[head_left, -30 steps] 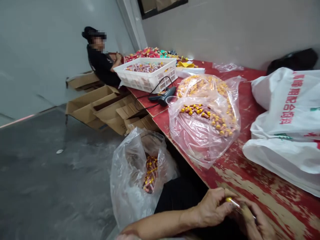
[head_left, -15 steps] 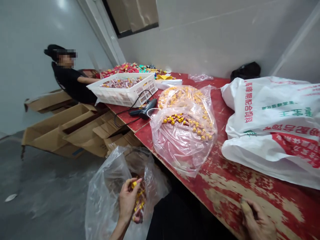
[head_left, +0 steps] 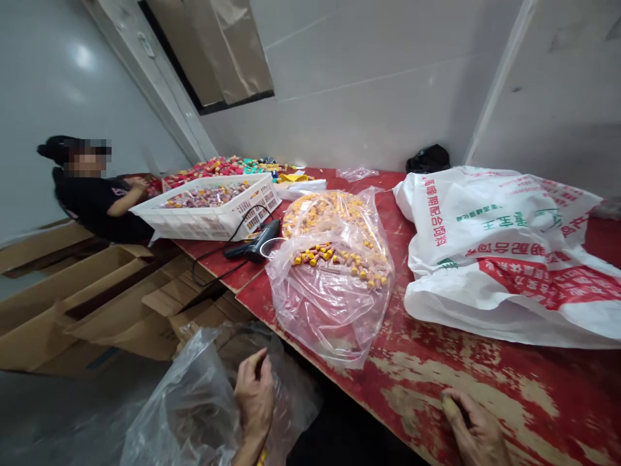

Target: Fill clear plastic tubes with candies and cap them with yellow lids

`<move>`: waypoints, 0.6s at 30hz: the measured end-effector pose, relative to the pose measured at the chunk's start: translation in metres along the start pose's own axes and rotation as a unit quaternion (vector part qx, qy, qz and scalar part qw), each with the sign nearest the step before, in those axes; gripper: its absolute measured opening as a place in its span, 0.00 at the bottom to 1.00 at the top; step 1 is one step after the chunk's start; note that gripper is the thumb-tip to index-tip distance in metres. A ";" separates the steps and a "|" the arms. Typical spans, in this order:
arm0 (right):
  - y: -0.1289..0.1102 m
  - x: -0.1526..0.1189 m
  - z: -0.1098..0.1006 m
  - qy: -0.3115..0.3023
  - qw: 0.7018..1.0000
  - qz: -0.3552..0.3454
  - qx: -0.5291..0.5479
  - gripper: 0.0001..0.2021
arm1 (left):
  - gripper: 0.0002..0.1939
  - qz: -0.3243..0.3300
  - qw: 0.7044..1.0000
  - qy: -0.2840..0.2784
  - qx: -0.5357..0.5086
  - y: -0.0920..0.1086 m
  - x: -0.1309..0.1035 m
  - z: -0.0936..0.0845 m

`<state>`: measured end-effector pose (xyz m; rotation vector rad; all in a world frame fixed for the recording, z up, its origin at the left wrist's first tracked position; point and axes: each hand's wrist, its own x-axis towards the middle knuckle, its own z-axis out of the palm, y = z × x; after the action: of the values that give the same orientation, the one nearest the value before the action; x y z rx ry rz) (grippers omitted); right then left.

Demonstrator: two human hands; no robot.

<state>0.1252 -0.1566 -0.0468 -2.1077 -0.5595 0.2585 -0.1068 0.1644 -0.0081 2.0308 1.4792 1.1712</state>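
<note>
My left hand (head_left: 255, 395) is above a clear plastic bag (head_left: 194, 395) low in front of me. Its fingers are curled, and whatever they may hold is hidden. A bit of yellow shows in the bag below the wrist. At the lower right, my right hand (head_left: 478, 427) is closed over the worn red tabletop (head_left: 417, 362), thumb against the bent fingers; I cannot make out anything in it. Between and beyond both hands lies a large clear bag (head_left: 325, 323) of small yellow-capped pieces (head_left: 334, 213), some of them loose near its mouth.
A white basket (head_left: 208, 220) holds wrapped pieces, beside a black corded tool (head_left: 259, 243). Colourful pieces (head_left: 213, 168) are heaped behind it. A white printed sack (head_left: 499, 259) lies to the right. Cardboard boxes (head_left: 107, 304) stand left, near a co-worker (head_left: 97, 200).
The view has shifted, so the table scene sits lower and further left. The yellow-capped piece seen in my left hand no longer shows. The co-worker's arm has drawn back from the basket.
</note>
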 end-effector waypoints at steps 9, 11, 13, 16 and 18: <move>-0.018 -0.009 0.018 0.080 0.996 -0.023 0.022 0.21 | 0.08 0.129 0.968 -0.214 0.009 0.150 0.068 0.157; -0.023 -0.008 0.020 0.095 0.995 -0.024 0.012 0.23 | 0.10 0.111 0.969 -0.221 0.031 0.164 0.075 0.184; -0.029 -0.006 0.020 0.096 0.995 -0.029 0.001 0.24 | 0.14 0.096 0.968 -0.227 0.050 0.174 0.079 0.201; -0.038 -0.002 0.017 0.094 0.995 -0.040 -0.006 0.23 | 0.17 0.089 0.964 -0.243 0.064 0.183 0.083 0.212; -0.042 -0.001 0.014 0.096 0.995 -0.039 -0.009 0.21 | 0.17 0.096 0.960 -0.257 0.061 0.183 0.083 0.213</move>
<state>0.1067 -0.1265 -0.0196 -2.0948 -0.5306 0.0060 0.1803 0.2066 0.0287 2.3687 1.1361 0.5487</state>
